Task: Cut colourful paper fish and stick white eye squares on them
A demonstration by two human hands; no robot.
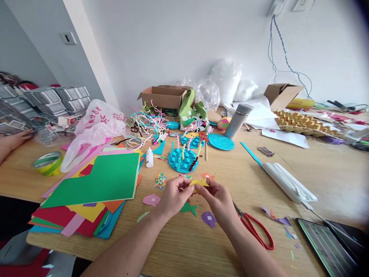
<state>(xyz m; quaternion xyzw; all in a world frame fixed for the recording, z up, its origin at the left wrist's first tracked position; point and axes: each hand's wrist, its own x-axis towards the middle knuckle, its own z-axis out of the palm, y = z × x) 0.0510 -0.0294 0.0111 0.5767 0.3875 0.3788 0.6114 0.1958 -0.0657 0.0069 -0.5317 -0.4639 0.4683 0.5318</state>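
Between my two hands I hold a yellow paper fish (pixel 199 184). My left hand (pixel 176 192) pinches one end, and my right hand (pixel 216 196) pinches the other. Around them on the table lie a pink paper fish (pixel 151 200), a green paper fish (pixel 189 209), a purple paper fish (pixel 209 219) and an orange one (pixel 208 176) partly behind my fingers. The pink and purple fish each carry a small white square. Just beyond my hands stands a blue bumpy disc (pixel 174 163) with fuzzy stems upright on it. Red-handled scissors (pixel 256 229) lie beside my right forearm.
Stacked coloured paper (pixel 98 181) covers the left, near yellow tape (pixel 48 163) and a small white glue bottle (pixel 149 157). A steel flask (pixel 238 120), a white power strip (pixel 288 181) and a phone (pixel 325 246) stand or lie rightward. Another person's hand (pixel 17 142) shows far left.
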